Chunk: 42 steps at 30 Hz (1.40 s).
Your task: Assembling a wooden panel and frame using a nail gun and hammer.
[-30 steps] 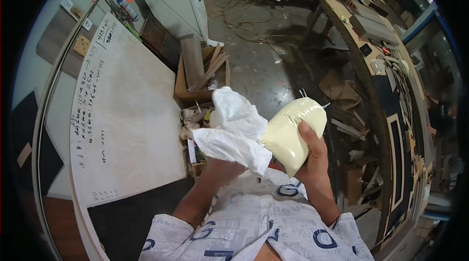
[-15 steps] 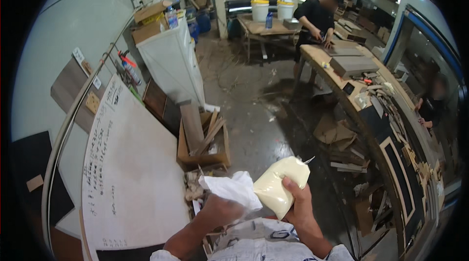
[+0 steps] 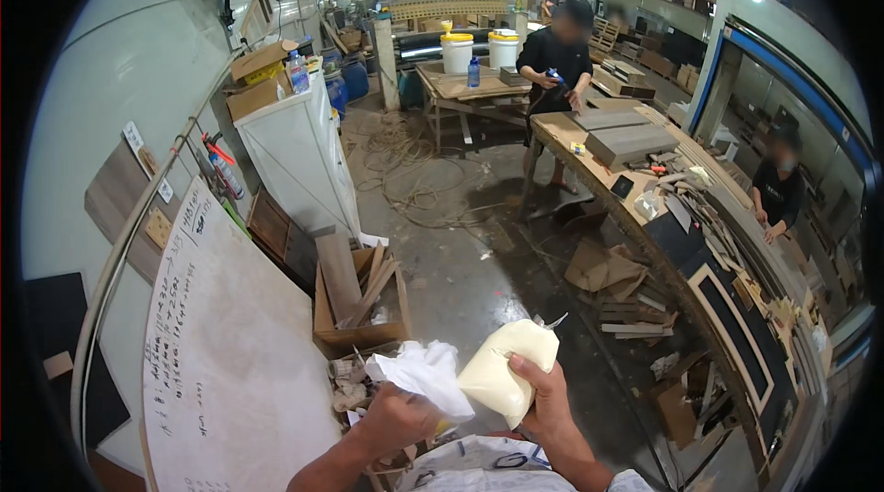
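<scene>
Low in the middle, my right hand (image 3: 551,397) is wrapped round a soft, glossy bag of pale yellow stuff (image 3: 502,370), with the thumb across its side. A small clear, pointed tip sticks up from the bag's upper right corner. My left hand (image 3: 401,419) is closed on a crumpled white cloth (image 3: 421,374). The cloth meets the bag's narrowed left end and hides what lies under it. I cannot tell whether it is cloth or paper.
A whiteboard panel with handwriting (image 3: 241,358) leans at left, beside a cardboard box of wood offcuts (image 3: 361,337). A long workbench (image 3: 645,213) cluttered with wood strips runs along the right, where a person (image 3: 556,59) works. Another person (image 3: 780,186) stands beyond it. Cables (image 3: 396,156) lie on the floor.
My view has tilted up and turned slightly right, so the surroundings sit lower and further left. Both hands still hold the bag and cloth. The person at the bench has raised a hand with a tool.
</scene>
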Available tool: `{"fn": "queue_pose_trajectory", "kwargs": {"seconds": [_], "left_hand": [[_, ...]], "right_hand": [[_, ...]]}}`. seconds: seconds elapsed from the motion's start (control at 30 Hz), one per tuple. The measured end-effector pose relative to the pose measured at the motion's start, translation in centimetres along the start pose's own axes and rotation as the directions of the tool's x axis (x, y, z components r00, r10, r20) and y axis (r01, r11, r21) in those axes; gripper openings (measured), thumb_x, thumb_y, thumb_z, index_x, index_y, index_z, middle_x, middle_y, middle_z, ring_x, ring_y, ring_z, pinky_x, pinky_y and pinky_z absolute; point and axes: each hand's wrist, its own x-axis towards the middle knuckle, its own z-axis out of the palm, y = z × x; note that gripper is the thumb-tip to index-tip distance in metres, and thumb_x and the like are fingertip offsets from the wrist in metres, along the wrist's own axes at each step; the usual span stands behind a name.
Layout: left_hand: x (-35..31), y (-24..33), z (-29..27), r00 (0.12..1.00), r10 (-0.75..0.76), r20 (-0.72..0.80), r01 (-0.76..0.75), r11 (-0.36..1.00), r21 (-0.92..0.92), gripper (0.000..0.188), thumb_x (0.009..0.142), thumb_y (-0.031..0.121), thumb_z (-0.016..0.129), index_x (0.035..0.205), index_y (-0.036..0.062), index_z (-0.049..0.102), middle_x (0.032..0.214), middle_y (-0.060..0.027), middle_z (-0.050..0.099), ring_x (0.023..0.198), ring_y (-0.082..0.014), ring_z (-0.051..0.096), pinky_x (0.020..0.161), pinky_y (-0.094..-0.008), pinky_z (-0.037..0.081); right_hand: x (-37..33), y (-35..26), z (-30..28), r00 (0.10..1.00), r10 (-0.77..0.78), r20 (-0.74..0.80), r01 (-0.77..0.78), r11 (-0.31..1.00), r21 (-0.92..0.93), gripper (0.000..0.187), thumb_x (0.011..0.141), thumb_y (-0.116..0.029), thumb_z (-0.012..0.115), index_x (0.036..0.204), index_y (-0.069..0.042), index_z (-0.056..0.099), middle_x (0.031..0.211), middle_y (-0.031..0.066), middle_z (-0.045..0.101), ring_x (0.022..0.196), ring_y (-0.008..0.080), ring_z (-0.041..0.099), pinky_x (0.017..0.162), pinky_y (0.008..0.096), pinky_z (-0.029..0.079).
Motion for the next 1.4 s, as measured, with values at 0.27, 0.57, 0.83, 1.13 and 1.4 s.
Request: {"fn": "queue_pose_trajectory", "kwargs": {"seconds": [0.27,0.57,0.83,1.13,1.4], "left_hand": [[-2.1,1.6,0.9,0.989,-0.125,0.084,0.133,0.986,-0.105,0.026,0.066,0.010,0.076,0.089,0.0001,0.070,0.076,-0.0080,0.060,0.067,-0.0265,0.063,0.061,-0.0391,0.051],[0.0,1.8,-0.8,0.909,-0.416,0.042,0.393,0.816,-0.423,0.025,0.065,0.002,0.074,0.090,0.0017,0.072,0.089,-0.0128,0.071,0.081,-0.0311,0.068,0.072,-0.0379,0.054],[1.0,2.0,-3.0,0.771,-0.589,0.243,0.539,0.399,-0.742,0.024,0.072,-0.004,0.071,0.095,0.0001,0.073,0.093,-0.0107,0.072,0.082,-0.0183,0.068,0.073,-0.0288,0.051],[-1.3,2.9,-1.6,0.625,-0.659,0.419,0.368,-0.224,-0.902,0.029,0.070,-0.012,0.069,0.097,-0.0017,0.071,0.097,-0.0066,0.071,0.086,-0.0131,0.066,0.076,-0.0286,0.053],[-3.9,3.3,-0.5,0.660,-0.744,0.108,0.114,-0.043,-0.993,0.028,0.097,0.020,0.052,0.117,0.0002,0.053,0.116,-0.0196,0.061,0.103,-0.0268,0.064,0.086,-0.0452,0.056]], "right_hand": [[-0.8,0.6,-0.4,0.998,-0.055,-0.010,0.055,0.998,0.009,0.047,0.083,-0.004,0.068,0.126,0.001,0.049,0.112,0.0135,0.061,0.099,0.0253,0.065,0.085,0.0397,0.056],[-1.7,0.1,0.5,0.992,-0.122,-0.019,0.120,0.990,-0.067,0.048,0.084,-0.007,0.064,0.128,0.003,0.049,0.114,0.0152,0.061,0.101,0.0258,0.065,0.086,0.0391,0.056],[-2.1,-0.4,0.9,0.985,-0.148,0.084,0.149,0.989,-0.011,0.049,0.084,-0.011,0.068,0.126,0.006,0.048,0.111,0.0177,0.062,0.097,0.0258,0.067,0.082,0.0383,0.058],[-3.4,-0.1,-0.1,0.976,-0.170,0.134,0.175,0.984,-0.031,0.065,0.081,-0.026,0.067,0.135,0.002,0.043,0.121,0.0174,0.060,0.106,0.0286,0.065,0.091,0.0421,0.056],[-3.2,-0.3,-1.9,0.961,-0.261,0.089,0.250,0.962,0.114,0.064,0.085,-0.037,0.063,0.136,-0.002,0.045,0.123,0.0147,0.061,0.107,0.0283,0.065,0.092,0.0430,0.055]]}}
